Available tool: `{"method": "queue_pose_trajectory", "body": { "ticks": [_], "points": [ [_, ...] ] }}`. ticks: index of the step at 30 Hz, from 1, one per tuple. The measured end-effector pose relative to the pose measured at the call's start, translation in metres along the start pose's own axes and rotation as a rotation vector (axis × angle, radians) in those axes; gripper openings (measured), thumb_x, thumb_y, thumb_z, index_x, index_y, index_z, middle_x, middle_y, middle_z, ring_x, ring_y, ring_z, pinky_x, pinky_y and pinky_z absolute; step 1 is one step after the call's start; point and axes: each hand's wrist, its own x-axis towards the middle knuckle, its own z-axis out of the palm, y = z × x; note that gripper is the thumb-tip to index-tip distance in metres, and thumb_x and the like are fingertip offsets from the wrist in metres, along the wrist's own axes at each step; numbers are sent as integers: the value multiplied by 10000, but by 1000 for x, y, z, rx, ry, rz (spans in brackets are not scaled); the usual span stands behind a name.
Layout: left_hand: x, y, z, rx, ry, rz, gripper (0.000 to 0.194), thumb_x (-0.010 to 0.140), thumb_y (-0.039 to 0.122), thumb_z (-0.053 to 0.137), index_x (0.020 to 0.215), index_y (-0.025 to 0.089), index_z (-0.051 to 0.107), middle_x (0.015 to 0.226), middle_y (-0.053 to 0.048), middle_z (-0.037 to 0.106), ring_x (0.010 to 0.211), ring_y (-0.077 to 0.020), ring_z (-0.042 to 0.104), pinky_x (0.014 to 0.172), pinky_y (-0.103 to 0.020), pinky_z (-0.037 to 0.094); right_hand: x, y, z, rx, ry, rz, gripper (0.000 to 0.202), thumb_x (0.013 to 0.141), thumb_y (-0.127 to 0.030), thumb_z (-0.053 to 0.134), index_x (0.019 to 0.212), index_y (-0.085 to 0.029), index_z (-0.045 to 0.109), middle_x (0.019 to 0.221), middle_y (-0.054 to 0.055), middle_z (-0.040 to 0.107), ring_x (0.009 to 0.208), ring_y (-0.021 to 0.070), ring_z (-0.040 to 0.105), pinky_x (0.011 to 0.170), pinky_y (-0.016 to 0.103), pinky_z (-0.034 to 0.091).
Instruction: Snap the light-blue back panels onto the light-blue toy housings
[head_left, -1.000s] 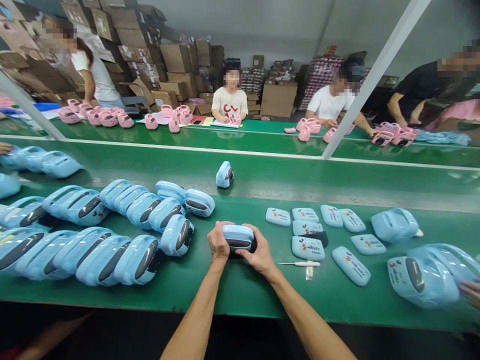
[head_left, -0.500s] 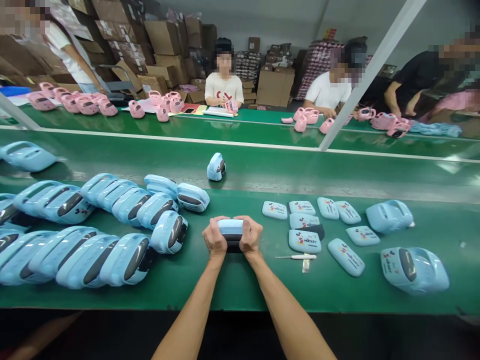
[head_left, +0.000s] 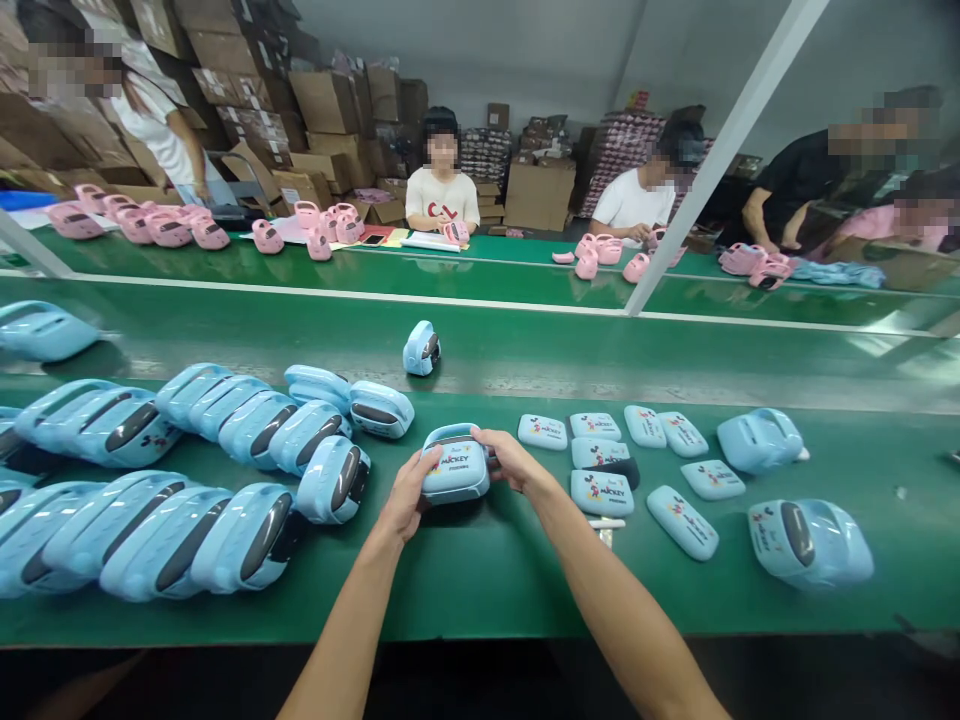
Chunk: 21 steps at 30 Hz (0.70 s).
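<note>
The left hand [head_left: 407,494] and right hand [head_left: 513,461] hold opposite ends of a glossy light-blue plastic case with a loop handle [head_left: 454,484], over the green tabletop [head_left: 469,595]; its front reads "MICKEY FRIENDS". Rightward lie flat, pale-blue rounded panels [head_left: 602,493], several lettered "MICKEY". Farther off, beyond pink plastic handled cases [head_left: 319,242], sits a person in a cream shirt with red lettering [head_left: 441,190].

Both hands [head_left: 409,494] [head_left: 517,464] close together, gripping, bare forearms [head_left: 352,595] [head_left: 607,575] angled inward.

Brown cartons [head_left: 324,108] stand stacked before a grey wall [head_left: 555,50].
</note>
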Motion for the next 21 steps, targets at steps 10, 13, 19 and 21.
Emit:
{"method": "queue_pose_trajectory", "body": {
  "ticks": [10,13,19,21],
  "points": [
    [-3,5,6,-129,-17,-169,484,845,557,620,1084,146,711,976,-135,797,790,-274,757,580,-333,590,-10,-2,-10,106,-58,101,364,811,-535,678,886,-180,700,669,18,686,513,148,587,497,253,464],
    [-10,6,4,-132,-66,-131,587,860,602,571,1207,139,668,1083,-151,779,867,-294,759,597,-333,589,-9,3,-13,156,-59,89,321,832,-479,628,869,-168,697,648,34,689,521,167,604,515,273,487],
    [-37,11,7,60,-174,139,966,639,349,863,1491,246,419,1433,-117,604,1159,-316,675,918,-369,579,-11,13,-6,205,-35,-18,348,871,-410,455,908,-156,690,729,74,728,698,241,707,649,344,559],
    [-41,11,12,144,-151,171,1014,618,308,873,1509,246,392,1453,-126,583,1162,-333,672,976,-416,563,-12,19,-3,172,-2,-52,408,908,-450,413,895,-153,691,720,67,718,702,242,709,636,333,555]
  ]
}}
